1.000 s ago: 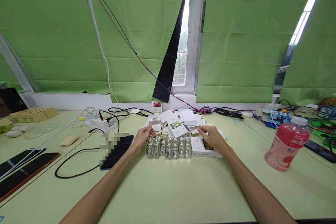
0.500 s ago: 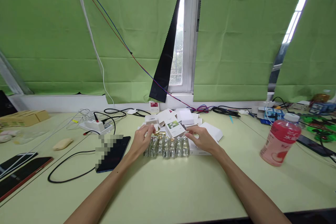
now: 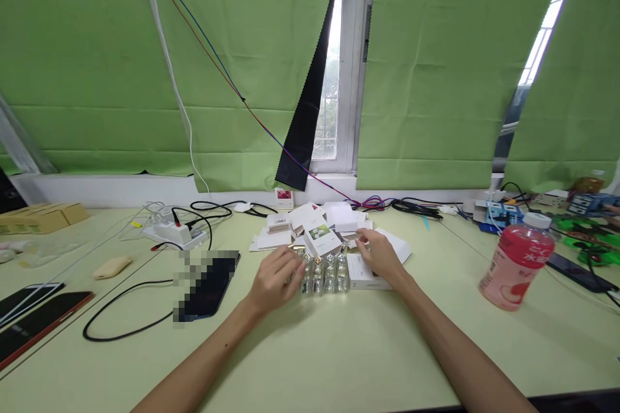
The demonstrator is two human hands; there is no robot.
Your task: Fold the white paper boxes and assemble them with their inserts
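Note:
Several small clear glass bottles (image 3: 330,273) stand in a row on the pale green table, in front of a heap of white cartons. My left hand (image 3: 276,277) is over the left end of the row, its fingers curled and covering some bottles; what they hold, if anything, is hidden. Beside the cartons at the right, my right hand (image 3: 378,253) has its thumb and fingers apart, with nothing visibly held. A white box with a green picture (image 3: 321,239) lies behind the bottles. Under my right wrist is a flat white box (image 3: 361,276).
A pink drink bottle (image 3: 517,261) stands at the right. At the left are a dark tablet (image 3: 213,287), a power strip (image 3: 177,234) with cables, and phones (image 3: 43,322). Green parts (image 3: 588,239) lie at the far right, where a person's hand shows at the edge.
My left hand has come toward me and to the right over the row, uncovering white cartons behind it. My right hand has shifted slightly right, off the bottles.

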